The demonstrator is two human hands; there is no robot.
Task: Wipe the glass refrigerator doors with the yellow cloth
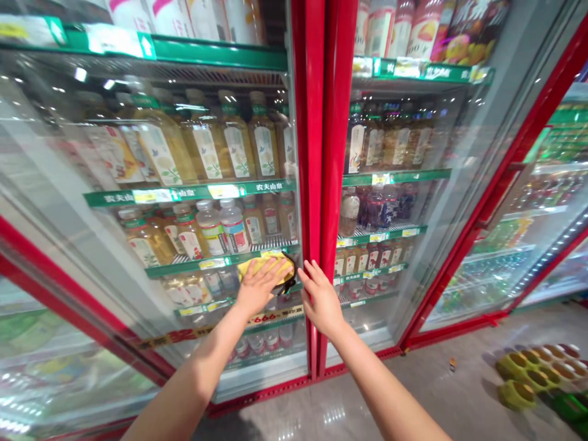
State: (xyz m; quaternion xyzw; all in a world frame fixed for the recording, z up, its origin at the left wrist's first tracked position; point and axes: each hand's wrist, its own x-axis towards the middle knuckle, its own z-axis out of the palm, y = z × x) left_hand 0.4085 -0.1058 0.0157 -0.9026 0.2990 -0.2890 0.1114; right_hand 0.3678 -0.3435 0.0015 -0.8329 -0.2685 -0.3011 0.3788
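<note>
My left hand (258, 286) presses a yellow cloth (243, 267) with a dark edge against the left glass door (257, 223), fingers laid over it. Bottles of pale yellow drink (236, 150) stand on shelves behind that glass. My right hand (319, 299) is open with its fingers stretched out. It is at the red door frame (313, 184) between the two glass doors, and whether it touches the frame I cannot tell. Nothing shows in it.
Further coolers flank this one, with a red-framed glass door (478, 220) at the right. Yellow and brown round containers (517, 392) and a green crate (569, 407) are on the grey floor (367, 404) at lower right. A small orange object (452, 364) lies nearby.
</note>
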